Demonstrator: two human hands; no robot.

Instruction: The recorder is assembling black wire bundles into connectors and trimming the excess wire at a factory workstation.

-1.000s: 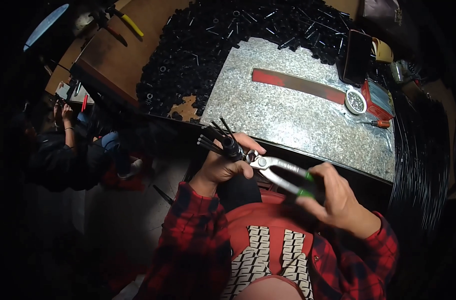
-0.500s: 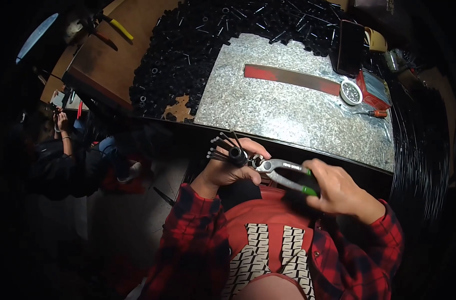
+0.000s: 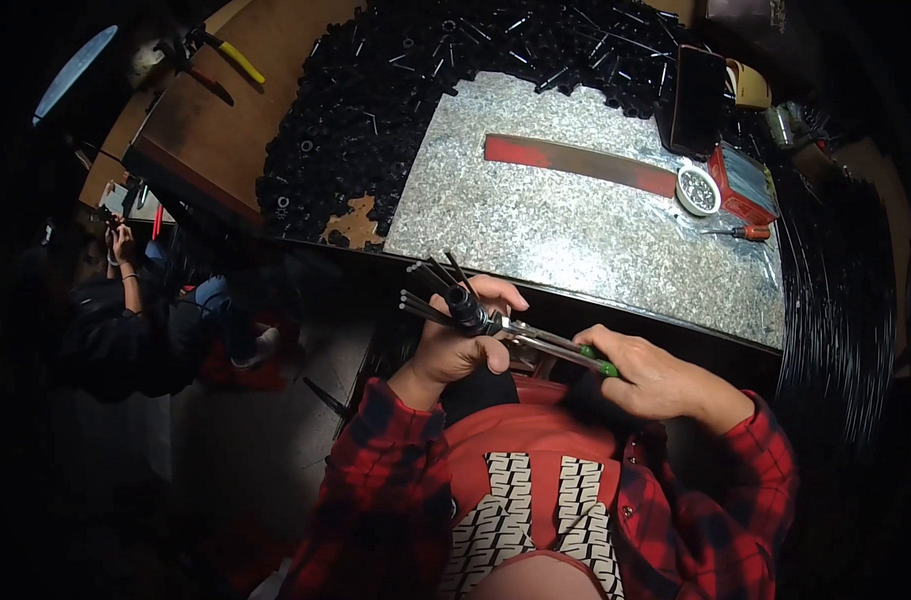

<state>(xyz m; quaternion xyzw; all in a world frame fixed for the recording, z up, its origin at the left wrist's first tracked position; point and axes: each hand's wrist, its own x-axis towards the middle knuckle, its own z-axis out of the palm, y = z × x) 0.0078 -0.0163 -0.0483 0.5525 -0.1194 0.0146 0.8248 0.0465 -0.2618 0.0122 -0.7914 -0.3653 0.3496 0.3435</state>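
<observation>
My left hand [image 3: 445, 352] grips a black tubular hub [image 3: 464, 307] in front of the bench edge. Several thin dark rods fan out from the hub to the upper left. In my right hand [image 3: 647, 376] is a pair of end-cutting pliers [image 3: 553, 343] with green handle grips, seen nearly edge-on. Its jaws meet the side of the hub between my left thumb and fingers. Exactly what they bite on is too small to make out.
A speckled stone slab [image 3: 575, 230] bears a red-brown flat bar [image 3: 575, 163], a white cup of small metal bits [image 3: 697, 190] and an orange-handled screwdriver [image 3: 747, 233]. Black parts [image 3: 365, 120] heap behind it. Long wires [image 3: 845, 320] hang at right; another person [image 3: 135, 310] sits at left.
The pliers have rolled from broadside to nearly edge-on and their handles have come closer together. The hub has tilted and shifted slightly left; my right hand has moved slightly left.
</observation>
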